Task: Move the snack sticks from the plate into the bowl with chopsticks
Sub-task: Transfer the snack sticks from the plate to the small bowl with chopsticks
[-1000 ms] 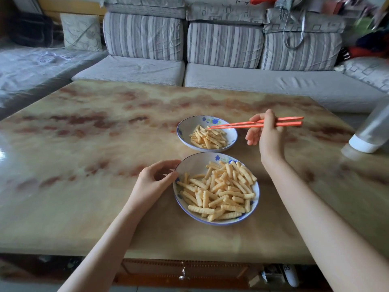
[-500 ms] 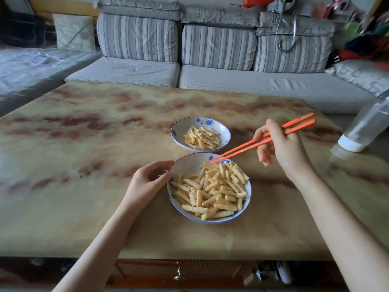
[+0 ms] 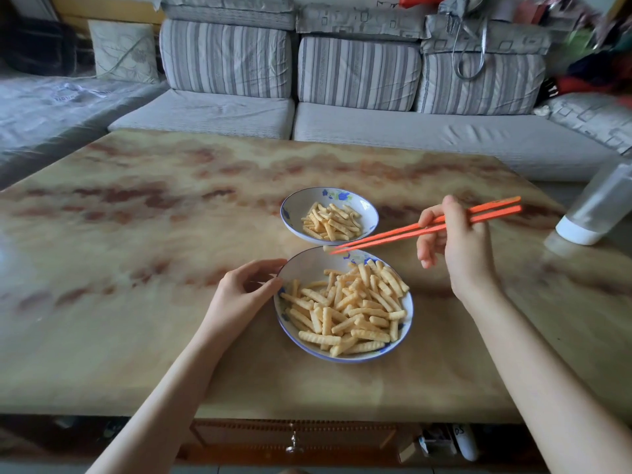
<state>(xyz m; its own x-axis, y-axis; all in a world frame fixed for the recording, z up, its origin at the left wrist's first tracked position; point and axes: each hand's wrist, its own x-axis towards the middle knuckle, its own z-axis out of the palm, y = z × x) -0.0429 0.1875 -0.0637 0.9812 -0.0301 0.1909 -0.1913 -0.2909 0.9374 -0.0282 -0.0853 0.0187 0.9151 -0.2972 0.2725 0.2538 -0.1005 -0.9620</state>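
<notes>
Carrying seems begun: one snack stick is pinched by chopsticks gripped in the right hand; the plate is held at its rim by the left hand. Next, release over the bowl is needed.

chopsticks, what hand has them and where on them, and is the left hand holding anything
The right hand grips the chopsticks past their middle, toward the thick ends. The left hand holds the plate by its left rim.
</notes>
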